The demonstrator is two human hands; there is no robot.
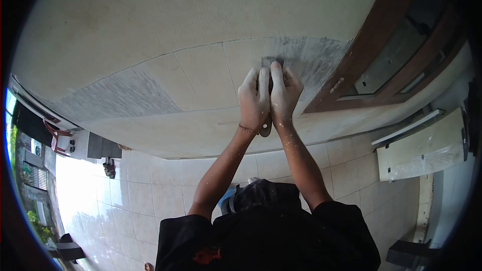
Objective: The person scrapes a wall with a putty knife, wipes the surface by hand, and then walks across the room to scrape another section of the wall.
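Side by side on the wall (201, 15), my left hand (254, 98) and my right hand (284, 93) are both closed around one scraper (266, 61). The blade's dark edge shows above my fingertips, pressed against the wall. Below my palms the handle's rounded end with a hole sticks out. White dust coats both hands, with specks along the forearms. Around the blade lies a scraped grey patch (311, 57) on a marked-off band. A second grey patch (120, 95) is farther left, with cream-coloured wall between them. My fingers hide most of the handle.
A brown wooden frame with glass (386, 55) borders the scraped area on the right. A pale panel (422, 145) partly wrapped in plastic stands at the right. Tiled floor (165, 175) runs below the wall. Sandals (109, 167) and a reddish chair (60, 139) are at the left.
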